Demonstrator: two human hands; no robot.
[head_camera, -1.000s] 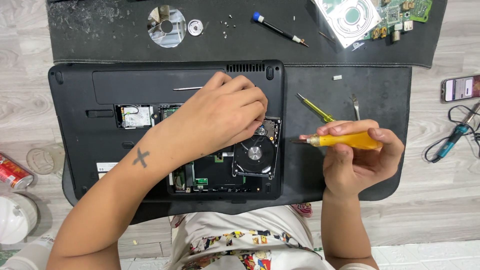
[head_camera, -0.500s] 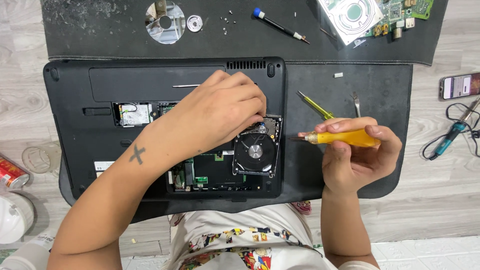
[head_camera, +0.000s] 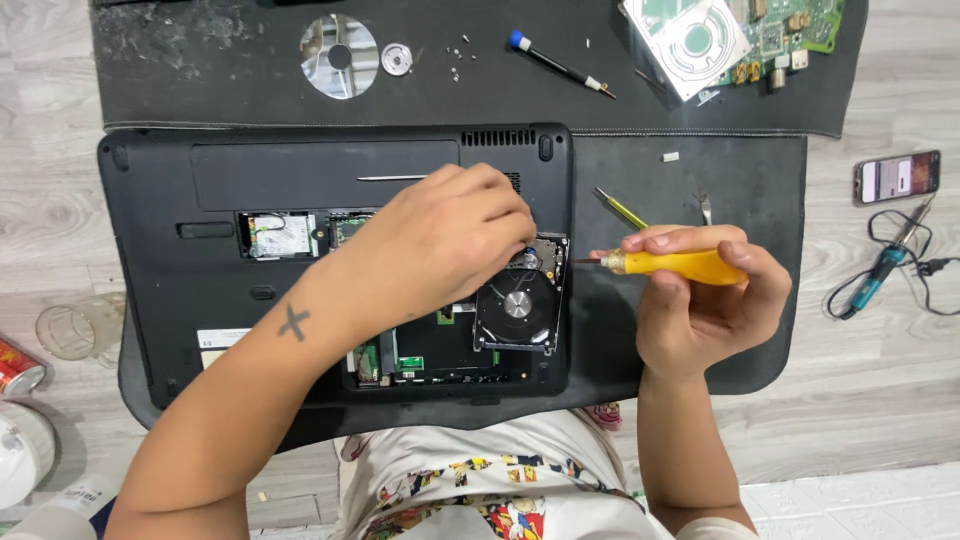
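- Progress, as I judge it: the laptop (head_camera: 330, 270) lies upside down on the dark mat (head_camera: 690, 160) with its bottom access cover already off; the wireless card (head_camera: 282, 236), the board area and the hard drive (head_camera: 518, 305) are exposed. The drive sits in its bay at the right end of the opening, so its removal looks not yet done
- Left edge of the view: I count one clear glass (head_camera: 75, 328), one red can (head_camera: 18, 366) and two white containers, only partly in frame
- My left hand (head_camera: 445, 245) is curled over the upper edge of the drive bay, fingertips pressed down at the drive's top corner; I cannot tell whether it pinches anything, since the fingers hide the contact point
- Top of the mat: one shiny disc platter (head_camera: 340, 56), one small metal ring (head_camera: 397, 59), a scatter of tiny screws too small to count
- Screwdrivers: three in all. One blue-capped (head_camera: 560, 65), one thin yellow-green (head_camera: 621, 208), one yellow-handled screwdriver (head_camera: 672, 265)
- My right hand (head_camera: 705, 300) is closed around that yellow handle, tip pointing left toward the drive
- One pair of tweezers (head_camera: 705, 207), one green circuit board (head_camera: 790, 35)
- Right side, off the mat: one phone (head_camera: 897, 176), one soldering iron (head_camera: 885, 265)
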